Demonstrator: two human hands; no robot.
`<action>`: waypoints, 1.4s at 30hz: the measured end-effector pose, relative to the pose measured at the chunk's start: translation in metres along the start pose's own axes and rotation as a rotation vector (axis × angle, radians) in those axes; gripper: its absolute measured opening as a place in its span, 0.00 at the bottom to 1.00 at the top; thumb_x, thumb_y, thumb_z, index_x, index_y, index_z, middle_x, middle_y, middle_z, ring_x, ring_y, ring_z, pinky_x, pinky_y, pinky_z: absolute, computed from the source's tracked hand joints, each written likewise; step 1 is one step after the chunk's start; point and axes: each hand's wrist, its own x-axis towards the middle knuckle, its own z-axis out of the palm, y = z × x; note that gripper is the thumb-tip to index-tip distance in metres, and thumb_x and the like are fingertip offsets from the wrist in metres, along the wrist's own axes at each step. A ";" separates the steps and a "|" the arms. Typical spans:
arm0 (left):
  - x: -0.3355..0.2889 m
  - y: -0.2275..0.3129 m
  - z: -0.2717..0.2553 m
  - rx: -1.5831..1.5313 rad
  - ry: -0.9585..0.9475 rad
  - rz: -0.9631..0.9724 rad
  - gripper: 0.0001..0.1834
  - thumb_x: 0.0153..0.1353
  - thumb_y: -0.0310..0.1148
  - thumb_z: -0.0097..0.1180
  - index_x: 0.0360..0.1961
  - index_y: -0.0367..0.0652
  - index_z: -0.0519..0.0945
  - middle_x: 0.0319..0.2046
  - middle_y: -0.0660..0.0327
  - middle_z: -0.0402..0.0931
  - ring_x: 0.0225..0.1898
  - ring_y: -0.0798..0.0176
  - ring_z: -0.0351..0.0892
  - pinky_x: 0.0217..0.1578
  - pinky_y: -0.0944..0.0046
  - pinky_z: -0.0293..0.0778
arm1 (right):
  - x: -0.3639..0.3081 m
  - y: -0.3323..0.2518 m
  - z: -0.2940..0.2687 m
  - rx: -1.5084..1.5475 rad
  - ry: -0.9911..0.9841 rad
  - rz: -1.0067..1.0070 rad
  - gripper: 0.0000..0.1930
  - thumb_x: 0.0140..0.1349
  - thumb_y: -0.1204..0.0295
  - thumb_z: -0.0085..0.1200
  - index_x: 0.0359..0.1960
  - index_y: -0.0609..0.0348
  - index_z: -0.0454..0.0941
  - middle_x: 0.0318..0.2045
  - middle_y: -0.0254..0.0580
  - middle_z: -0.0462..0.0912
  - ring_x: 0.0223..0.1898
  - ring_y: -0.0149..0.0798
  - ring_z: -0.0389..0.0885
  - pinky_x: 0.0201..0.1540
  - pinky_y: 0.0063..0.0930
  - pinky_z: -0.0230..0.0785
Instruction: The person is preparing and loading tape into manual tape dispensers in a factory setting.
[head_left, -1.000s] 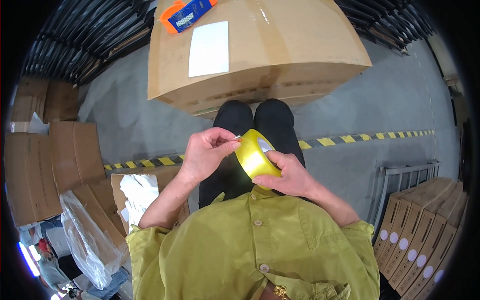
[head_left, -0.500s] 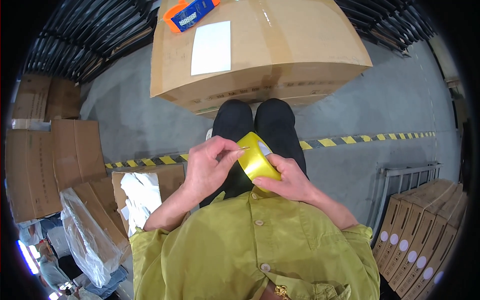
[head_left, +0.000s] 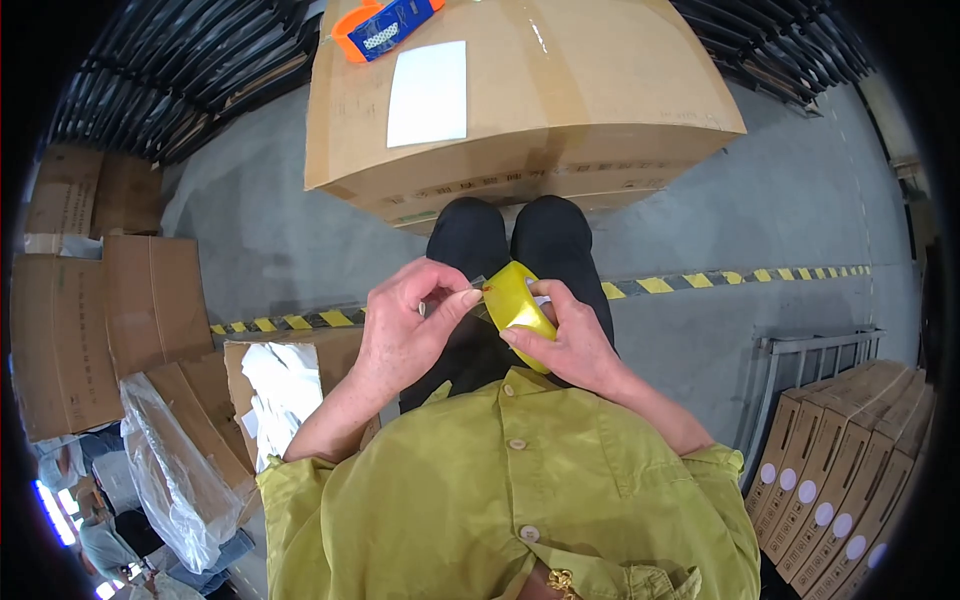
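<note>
A wide roll of yellow packing tape [head_left: 514, 302] is held over my lap. My right hand [head_left: 570, 335] grips it, thumb on the outer face and fingers at the core. Just left of the roll, my left hand [head_left: 412, 318] pinches a small clear end of tape [head_left: 478, 285] between thumb and forefinger. That short strip spans the gap to the roll's edge. The left hand's other fingers are curled.
Ahead of my knees stands a big cardboard box [head_left: 600, 90] bearing a white sheet [head_left: 428, 95] and an orange-and-blue tape dispenser [head_left: 385, 28]. An opened carton with white material [head_left: 275, 390] is at left. Flat cartons [head_left: 840, 470] lean at right near a metal frame [head_left: 820, 345].
My left hand has drawn slightly left and down from the roll, lifting a short clear end of tape. The roll has turned and shifted a little right in my right hand.
</note>
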 end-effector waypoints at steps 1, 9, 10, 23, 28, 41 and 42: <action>0.003 -0.002 -0.001 0.026 0.045 0.100 0.05 0.52 0.26 0.59 0.26 0.36 0.76 0.21 0.65 0.74 0.24 0.74 0.71 0.27 0.75 0.68 | 0.001 -0.003 -0.001 -0.002 0.000 0.000 0.30 0.51 0.61 0.59 0.49 0.69 0.61 0.31 0.54 0.79 0.34 0.43 0.80 0.37 0.30 0.69; -0.003 0.011 -0.007 0.237 -0.074 0.489 0.06 0.46 0.25 0.61 0.24 0.39 0.76 0.22 0.59 0.76 0.24 0.60 0.77 0.24 0.66 0.72 | 0.006 -0.016 -0.006 -0.238 0.036 -0.159 0.29 0.50 0.61 0.58 0.48 0.67 0.62 0.38 0.56 0.75 0.38 0.53 0.75 0.41 0.36 0.68; -0.004 0.009 -0.003 0.253 -0.094 0.560 0.06 0.45 0.25 0.61 0.24 0.40 0.75 0.22 0.59 0.75 0.23 0.59 0.76 0.23 0.65 0.72 | 0.006 -0.013 -0.007 -0.382 0.093 -0.254 0.28 0.49 0.62 0.59 0.48 0.66 0.63 0.41 0.56 0.73 0.42 0.54 0.73 0.44 0.37 0.66; 0.034 0.024 -0.024 0.296 -0.075 0.636 0.07 0.46 0.26 0.60 0.28 0.41 0.75 0.24 0.59 0.75 0.25 0.59 0.77 0.25 0.65 0.73 | 0.027 -0.039 -0.026 -0.175 -0.054 -0.679 0.05 0.46 0.76 0.59 0.24 0.60 0.76 0.30 0.39 0.76 0.36 0.41 0.73 0.39 0.31 0.66; 0.176 0.024 -0.077 0.614 0.472 0.624 0.10 0.52 0.29 0.55 0.36 0.39 0.75 0.29 0.53 0.76 0.31 0.52 0.76 0.35 0.59 0.72 | 0.018 -0.043 -0.029 -0.291 0.078 -0.744 0.05 0.46 0.74 0.60 0.26 0.59 0.78 0.32 0.40 0.76 0.36 0.43 0.73 0.36 0.30 0.68; 0.172 0.062 -0.139 0.198 0.022 0.177 0.16 0.53 0.34 0.57 0.41 0.36 0.74 0.28 0.63 0.76 0.30 0.71 0.75 0.31 0.69 0.72 | 0.000 -0.033 -0.033 -0.347 0.202 -0.776 0.07 0.45 0.76 0.60 0.28 0.59 0.78 0.30 0.40 0.75 0.32 0.43 0.74 0.33 0.30 0.69; 0.145 0.077 -0.144 0.100 -0.013 0.133 0.16 0.54 0.32 0.56 0.43 0.36 0.74 0.29 0.66 0.75 0.29 0.74 0.74 0.31 0.72 0.72 | 0.000 -0.032 -0.034 -0.339 0.206 -0.768 0.07 0.45 0.76 0.59 0.28 0.60 0.78 0.30 0.40 0.75 0.31 0.42 0.74 0.33 0.30 0.68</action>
